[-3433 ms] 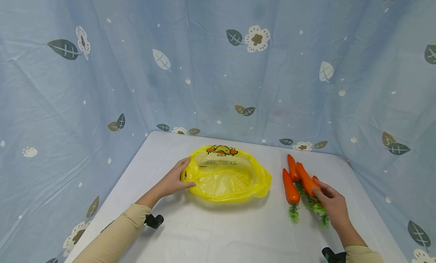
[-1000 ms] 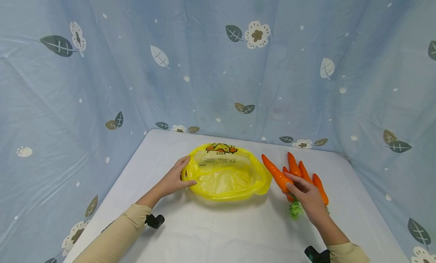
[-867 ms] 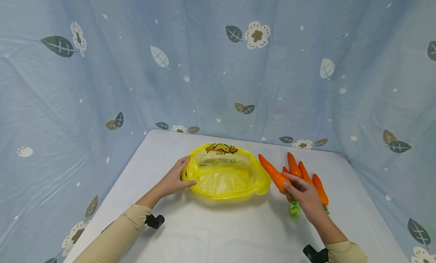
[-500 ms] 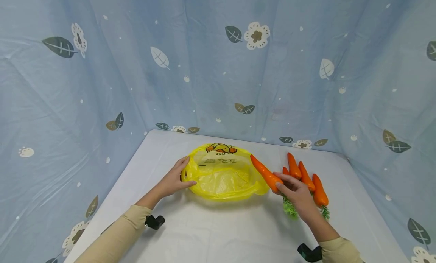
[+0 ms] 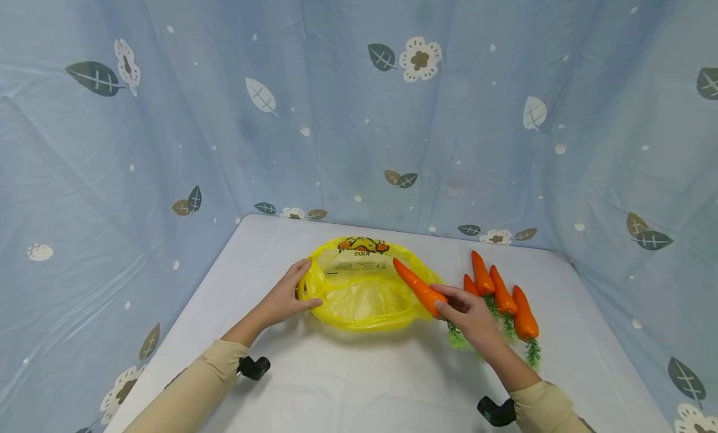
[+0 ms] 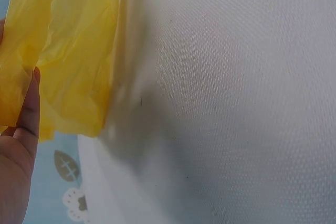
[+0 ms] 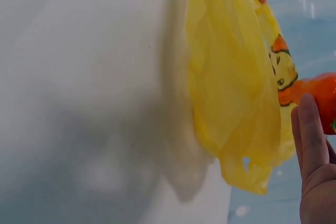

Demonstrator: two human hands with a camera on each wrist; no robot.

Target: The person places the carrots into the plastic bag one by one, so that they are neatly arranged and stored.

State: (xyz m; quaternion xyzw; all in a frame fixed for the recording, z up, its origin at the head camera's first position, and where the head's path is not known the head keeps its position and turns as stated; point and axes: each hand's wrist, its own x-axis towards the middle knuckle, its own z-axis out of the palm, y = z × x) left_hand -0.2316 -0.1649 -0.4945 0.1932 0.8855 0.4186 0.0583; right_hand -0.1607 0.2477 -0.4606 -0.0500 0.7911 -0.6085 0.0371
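"What is the left hand [image 5: 288, 299] doing?"

"It holds the left edge of a yellow plastic bag [image 5: 359, 303], thumb and fingers curved round the thin film, with a wide gap between thumb tip and fingertips. The bag rests on a white table [image 5: 359, 383], and its broad mouth lets you see the inside."

"And the right hand [image 5: 473, 321]?"

"That one pinches an orange carrot [image 5: 417, 288] near its thick end, thumb on one side and fingers on the other. The carrot slants, its narrow tip pointing away and to the left; its green leafy top [image 5: 457, 336] hangs beneath the hand. From the head camera, the carrot overlaps the right part of the bag's mouth. I cannot tell whether the tip is above or below the rim."

"What else is there?"

"Four other carrots [image 5: 503, 293] lie close together on the table, to the right of the bag, and the right hand's wrist and fingers are near them. A duck print [image 5: 363, 245] marks the bag's far wall (its word, KIDS, reads backwards from here). Both arms wear beige sleeves [image 5: 193, 383], with a black device [image 5: 253, 367] at each wrist. Behind the table hangs a patterned blue curtain [image 5: 336, 109]."
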